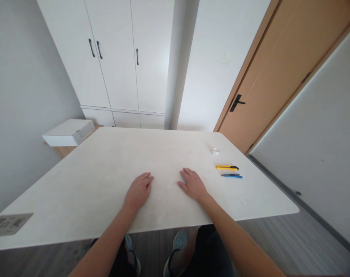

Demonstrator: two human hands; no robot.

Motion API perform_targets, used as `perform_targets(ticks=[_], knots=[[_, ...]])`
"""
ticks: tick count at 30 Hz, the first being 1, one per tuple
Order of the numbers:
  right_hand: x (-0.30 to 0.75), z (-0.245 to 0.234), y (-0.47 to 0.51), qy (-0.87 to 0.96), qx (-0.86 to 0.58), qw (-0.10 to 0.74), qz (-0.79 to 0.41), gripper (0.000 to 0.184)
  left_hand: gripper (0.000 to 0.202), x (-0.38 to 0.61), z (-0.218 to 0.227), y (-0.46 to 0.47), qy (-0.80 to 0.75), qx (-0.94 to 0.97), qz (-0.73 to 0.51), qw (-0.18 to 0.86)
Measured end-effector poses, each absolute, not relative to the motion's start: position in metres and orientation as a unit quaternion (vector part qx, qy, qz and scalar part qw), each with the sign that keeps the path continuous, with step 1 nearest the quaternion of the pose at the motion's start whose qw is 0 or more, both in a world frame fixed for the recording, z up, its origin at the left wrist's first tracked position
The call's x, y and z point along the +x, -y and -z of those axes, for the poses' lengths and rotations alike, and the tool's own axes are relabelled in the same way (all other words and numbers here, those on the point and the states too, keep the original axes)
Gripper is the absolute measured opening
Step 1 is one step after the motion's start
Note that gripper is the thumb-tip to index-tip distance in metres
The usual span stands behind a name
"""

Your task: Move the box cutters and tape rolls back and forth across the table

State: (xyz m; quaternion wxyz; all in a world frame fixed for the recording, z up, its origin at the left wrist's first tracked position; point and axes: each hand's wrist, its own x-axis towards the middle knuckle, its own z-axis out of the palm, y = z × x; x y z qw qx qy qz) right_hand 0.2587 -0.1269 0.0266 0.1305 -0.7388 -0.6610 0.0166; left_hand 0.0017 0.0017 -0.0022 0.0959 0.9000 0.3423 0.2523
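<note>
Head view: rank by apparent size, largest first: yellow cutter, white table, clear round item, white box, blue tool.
1. white table
2. white box
3. yellow cutter and blue tool: near alike, not ranked
4. clear round item

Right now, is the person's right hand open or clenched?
Open: the right hand rests palm-down on the white table, thumb out to one side, with nothing visible in its grasp.
</note>
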Motion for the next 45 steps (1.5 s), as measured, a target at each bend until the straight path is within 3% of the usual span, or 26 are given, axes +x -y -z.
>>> perform_targets(ticks=[45], knots=[[0.2614, -0.0212, 0.1277, 0.660, -0.738, 0.140, -0.014, 0.058, 0.040, -0.0003, 0.0083, -0.0048, -0.343, 0.895, -0.266, 0.108]])
